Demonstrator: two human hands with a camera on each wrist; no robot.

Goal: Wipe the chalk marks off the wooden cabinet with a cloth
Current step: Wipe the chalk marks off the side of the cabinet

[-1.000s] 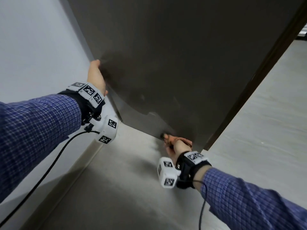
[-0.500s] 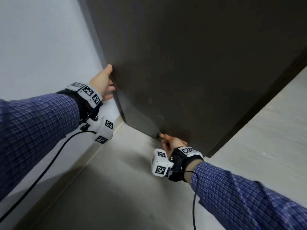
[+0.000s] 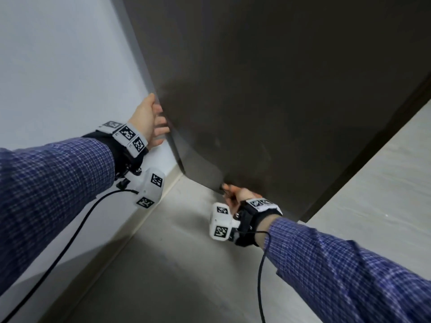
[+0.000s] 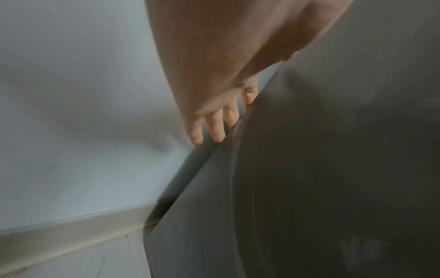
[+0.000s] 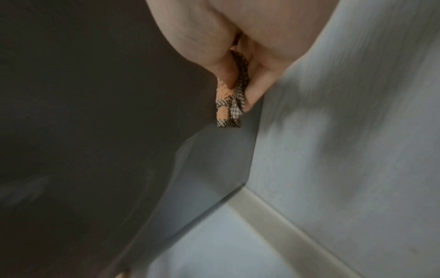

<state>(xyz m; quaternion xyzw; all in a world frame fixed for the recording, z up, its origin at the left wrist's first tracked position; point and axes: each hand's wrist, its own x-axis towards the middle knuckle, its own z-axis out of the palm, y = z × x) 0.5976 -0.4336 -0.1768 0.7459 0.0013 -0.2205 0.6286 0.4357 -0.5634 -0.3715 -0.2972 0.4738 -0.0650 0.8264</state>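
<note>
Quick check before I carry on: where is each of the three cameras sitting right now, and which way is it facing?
Head: worn high, looking down at the dark cabinet corner and floor; both sleeves, left hand and right hand show.
Left wrist: looks along the left hand's fingers resting at the cabinet's edge beside the wall.
Right wrist: looks along the right hand, which grips a checked cloth against the cabinet.
Shared: both wrist views show the cabinet's bottom corner and the skirting board.
</note>
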